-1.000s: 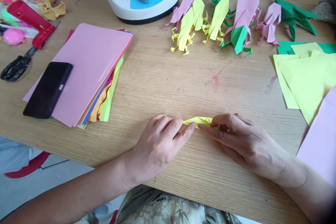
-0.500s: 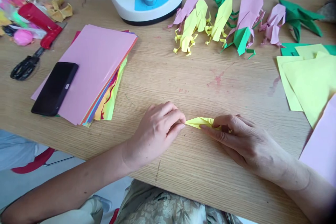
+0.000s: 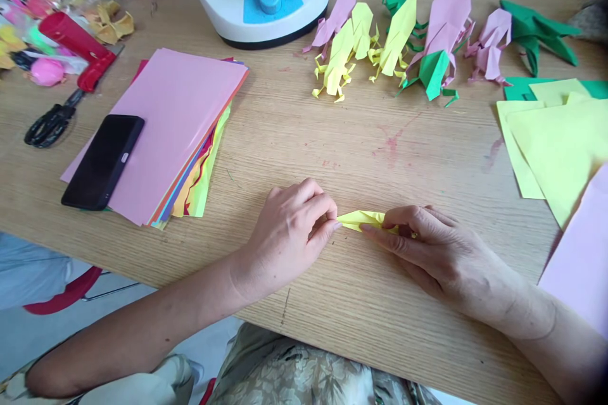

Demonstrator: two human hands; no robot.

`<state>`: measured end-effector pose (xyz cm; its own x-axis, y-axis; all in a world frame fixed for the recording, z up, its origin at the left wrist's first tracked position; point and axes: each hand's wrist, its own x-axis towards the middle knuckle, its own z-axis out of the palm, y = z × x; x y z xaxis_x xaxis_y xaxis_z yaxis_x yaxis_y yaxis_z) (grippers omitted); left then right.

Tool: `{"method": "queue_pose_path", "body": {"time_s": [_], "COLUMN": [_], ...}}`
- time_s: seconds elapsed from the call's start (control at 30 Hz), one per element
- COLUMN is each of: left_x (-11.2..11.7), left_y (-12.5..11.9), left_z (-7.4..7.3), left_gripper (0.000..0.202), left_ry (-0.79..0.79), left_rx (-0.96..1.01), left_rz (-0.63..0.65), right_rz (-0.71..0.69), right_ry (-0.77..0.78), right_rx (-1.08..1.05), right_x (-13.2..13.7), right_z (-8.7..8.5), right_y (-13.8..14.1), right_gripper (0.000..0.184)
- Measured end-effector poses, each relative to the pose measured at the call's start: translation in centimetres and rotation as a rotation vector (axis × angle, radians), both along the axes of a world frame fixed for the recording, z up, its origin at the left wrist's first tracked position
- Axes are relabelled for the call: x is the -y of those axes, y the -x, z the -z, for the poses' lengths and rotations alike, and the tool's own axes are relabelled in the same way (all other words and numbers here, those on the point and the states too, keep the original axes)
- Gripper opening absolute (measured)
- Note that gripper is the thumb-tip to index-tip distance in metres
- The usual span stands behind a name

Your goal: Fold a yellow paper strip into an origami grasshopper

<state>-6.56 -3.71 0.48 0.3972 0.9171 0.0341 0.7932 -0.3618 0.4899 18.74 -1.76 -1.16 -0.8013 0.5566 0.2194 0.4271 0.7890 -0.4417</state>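
A narrow piece of folded yellow paper (image 3: pixel 361 220) lies between my two hands, just over the wooden table (image 3: pixel 294 139). My left hand (image 3: pixel 295 233) pinches its pointed left tip between thumb and fingers. At the other end, my right hand (image 3: pixel 439 253) grips the paper with thumb and index finger, and that end is partly hidden by the fingers. Beyond my hands stand several origami figures, among them a yellow one (image 3: pixel 335 63), a green one (image 3: pixel 433 74) and a large pink one (image 3: pixel 449 12).
At left, a black phone (image 3: pixel 102 161) rests on a stack of coloured paper (image 3: pixel 175 101). Scissors (image 3: pixel 52 123) and a red object (image 3: pixel 78 44) lie beyond. A white device with a blue knob (image 3: pixel 270 0) stands at the back. Yellow sheets (image 3: pixel 560 139) and a pink sheet (image 3: pixel 584 253) lie right.
The view has shifted slightly. Both hands keep their grip on the folded yellow paper, with hardly any movement of the fingers.
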Motion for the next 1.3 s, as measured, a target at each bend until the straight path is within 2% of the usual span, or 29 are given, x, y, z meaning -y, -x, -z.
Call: {"method": "queue_pose_path", "body": {"time_s": [0.33,0.6,0.7,0.77,0.87,0.93,1.07,1.3], "left_x": [0.0,0.1,0.7,1.4,2.6,3.1,3.7,4.3], "left_y": [-0.9,-0.7,-0.1,0.1,-0.1,-0.4,-1.1,-1.6], "left_z": [0.5,0.7,0.8,0.8,0.8,0.8,0.6,0.3], "left_gripper": [0.005,0.006,0.009,0.019,0.035,0.041,0.048,0.055], "left_ry": [-0.020,-0.040,-0.102,-0.177,-0.261,-0.247,-0.212,-0.192], "left_rx": [-0.119,-0.102,-0.015,-0.009,-0.149,-0.254,-0.390,-0.496], "left_rz": [-0.079,-0.092,-0.060,0.011,0.133,0.166,0.161,0.138], "right_rz": [-0.017,0.001,0.000,0.000,-0.001,-0.006,-0.024,-0.007], "right_ry": [-0.016,-0.012,-0.009,-0.003,-0.004,-0.013,-0.023,-0.021], "right_rx": [0.005,0.016,-0.001,-0.010,-0.010,-0.001,0.018,-0.012], "right_x": [0.1,0.1,0.0,0.0,0.0,0.0,0.1,-0.1], "right_z": [0.1,0.0,0.0,0.0,-0.1,-0.1,0.0,-0.1], "right_y": [-0.2,-0.2,-0.1,-0.1,0.0,-0.1,-0.2,0.0], "right_gripper": [0.038,0.038,0.037,0.036,0.035,0.034,0.034,0.034]}}
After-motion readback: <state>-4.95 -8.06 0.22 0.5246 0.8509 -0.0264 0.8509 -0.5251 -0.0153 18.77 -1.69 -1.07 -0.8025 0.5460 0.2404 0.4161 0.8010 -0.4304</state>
